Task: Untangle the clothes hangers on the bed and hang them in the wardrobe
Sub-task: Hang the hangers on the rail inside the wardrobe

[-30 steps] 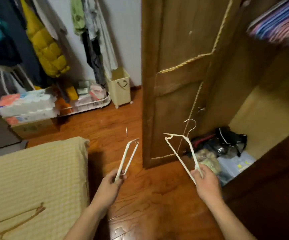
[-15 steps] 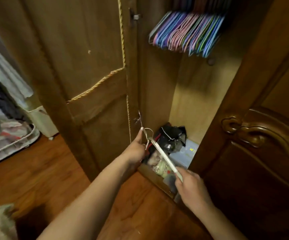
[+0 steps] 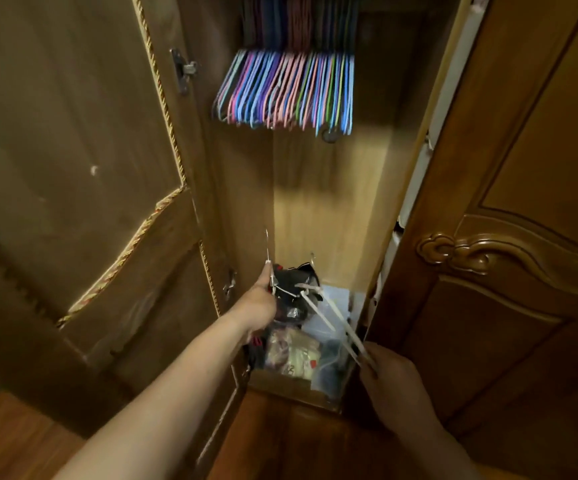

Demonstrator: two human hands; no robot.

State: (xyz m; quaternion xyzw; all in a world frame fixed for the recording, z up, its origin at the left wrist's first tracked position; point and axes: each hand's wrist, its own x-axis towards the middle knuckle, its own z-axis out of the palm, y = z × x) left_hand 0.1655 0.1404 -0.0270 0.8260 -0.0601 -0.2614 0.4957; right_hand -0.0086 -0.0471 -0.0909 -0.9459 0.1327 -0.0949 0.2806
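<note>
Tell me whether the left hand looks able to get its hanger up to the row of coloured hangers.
Probably yes: the left hand holds its white hanger low, and open space lies between it and the coloured hangers above.

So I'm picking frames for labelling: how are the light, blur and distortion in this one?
Head view: dim, warm light; the wardrobe's back panel is brightest, with a shadow under the coloured hangers, which are streaked by blur. The right hand is dark; the left hand and white hangers are soft. Wide-angle bending curves the door edges.
</note>
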